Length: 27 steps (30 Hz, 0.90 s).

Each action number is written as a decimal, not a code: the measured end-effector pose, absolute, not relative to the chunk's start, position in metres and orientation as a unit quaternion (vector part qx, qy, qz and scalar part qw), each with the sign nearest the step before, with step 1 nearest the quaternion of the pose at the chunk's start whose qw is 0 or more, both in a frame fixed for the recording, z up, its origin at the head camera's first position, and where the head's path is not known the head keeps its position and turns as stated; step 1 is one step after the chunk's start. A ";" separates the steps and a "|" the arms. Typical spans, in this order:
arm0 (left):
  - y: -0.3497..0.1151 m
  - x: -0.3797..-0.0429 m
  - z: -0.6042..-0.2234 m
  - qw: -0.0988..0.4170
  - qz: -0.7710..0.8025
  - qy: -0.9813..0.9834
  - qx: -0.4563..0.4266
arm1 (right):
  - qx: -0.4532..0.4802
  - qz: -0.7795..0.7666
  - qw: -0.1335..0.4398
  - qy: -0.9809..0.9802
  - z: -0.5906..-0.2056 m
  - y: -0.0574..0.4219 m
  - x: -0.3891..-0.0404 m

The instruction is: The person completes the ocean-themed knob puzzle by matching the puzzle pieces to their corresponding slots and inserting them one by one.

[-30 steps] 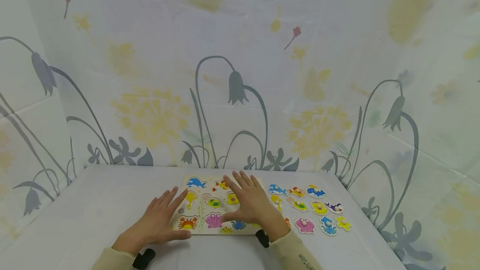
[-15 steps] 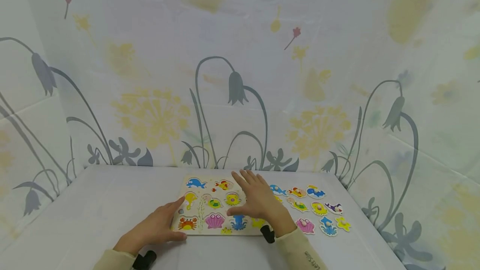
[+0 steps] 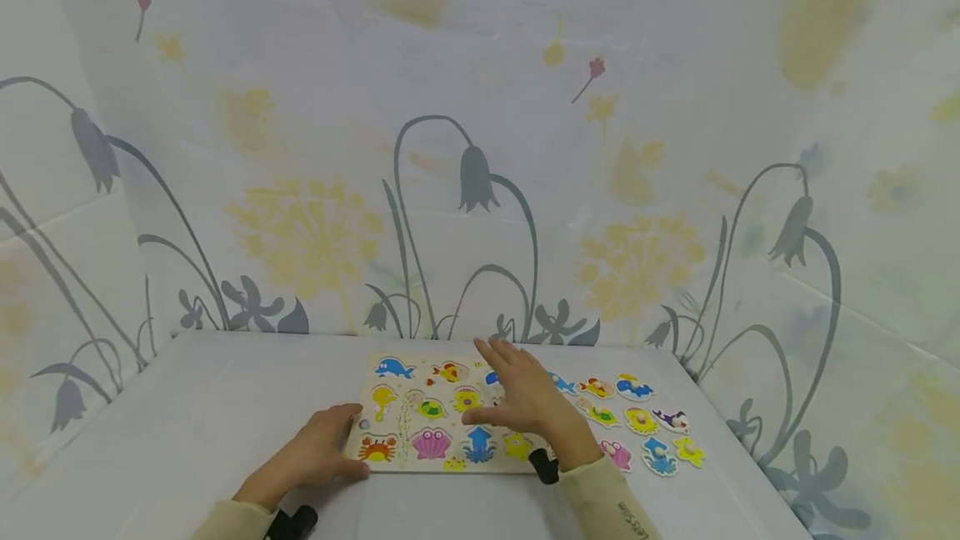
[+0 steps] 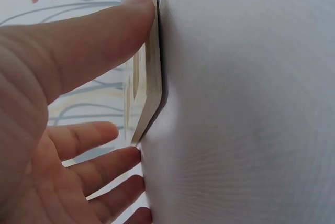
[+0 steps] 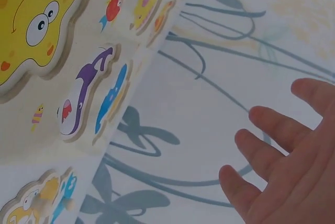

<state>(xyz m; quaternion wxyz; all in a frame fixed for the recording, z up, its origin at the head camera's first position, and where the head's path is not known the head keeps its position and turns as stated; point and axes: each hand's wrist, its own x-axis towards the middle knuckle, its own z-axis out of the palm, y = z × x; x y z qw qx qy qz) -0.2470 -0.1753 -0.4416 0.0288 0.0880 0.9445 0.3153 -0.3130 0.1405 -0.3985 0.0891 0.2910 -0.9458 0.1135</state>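
Observation:
A wooden puzzle board (image 3: 420,466) with printed sea animals in its recesses lies flat on the table. My left hand (image 3: 311,452) is at its left front corner; in the left wrist view the thumb (image 4: 138,17) touches the board's edge (image 4: 153,72), while the fingers (image 4: 104,166) extend beside the corner, fairly straight. Above the board's right part hovers my right hand (image 3: 528,398), fingers spread and holding nothing. It hides some of the recesses. The right wrist view shows the yellow starfish picture (image 5: 31,30) and the orca picture (image 5: 78,96) close up.
Several loose knobbed pieces lie right of the board, among them a pink shell (image 3: 617,454), a blue squid (image 3: 660,458), a yellow star (image 3: 687,452), an orca (image 3: 671,419) and a turtle (image 3: 600,412). A patterned curtain (image 3: 337,148) hangs behind the table.
My left hand has come down and in to the board's left edge, its fingers drawn closer together. My right hand has shifted right, uncovering the blue squid and yellow star pictures.

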 end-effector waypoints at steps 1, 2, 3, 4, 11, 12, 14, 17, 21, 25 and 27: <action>-0.175 -0.248 -0.441 0.029 0.316 0.944 0.089 | 0.290 0.115 0.091 -0.946 -0.398 0.141 -0.313; -0.175 -0.248 -0.441 0.029 0.318 0.943 0.088 | 0.290 0.119 0.094 -0.945 -0.398 0.142 -0.313; -0.175 -0.248 -0.441 0.029 0.319 0.943 0.089 | 0.289 0.122 0.096 -0.944 -0.398 0.143 -0.313; -0.175 -0.248 -0.442 0.030 0.318 0.943 0.090 | 0.290 0.126 0.100 -0.943 -0.398 0.143 -0.313; -0.177 -0.248 -0.444 0.026 0.306 0.947 0.097 | 0.288 0.133 0.108 -0.942 -0.400 0.143 -0.315; -0.178 -0.248 -0.444 0.024 0.303 0.947 0.098 | 0.288 0.134 0.110 -0.942 -0.400 0.142 -0.315; -0.178 -0.249 -0.444 0.022 0.298 0.949 0.100 | 0.291 0.132 0.115 -0.941 -0.400 0.143 -0.315; -0.178 -0.249 -0.444 0.021 0.293 0.951 0.101 | 0.291 0.135 0.124 -0.939 -0.399 0.143 -0.315; -0.177 -0.248 -0.445 0.022 0.286 0.953 0.099 | 0.281 0.148 0.125 -0.940 -0.397 0.143 -0.316; -0.176 -0.248 -0.445 0.024 0.284 0.954 0.094 | 0.274 0.147 0.127 -0.942 -0.396 0.146 -0.321; -0.175 -0.248 -0.445 0.023 0.285 0.953 0.095 | 0.273 0.140 0.129 -0.943 -0.395 0.149 -0.324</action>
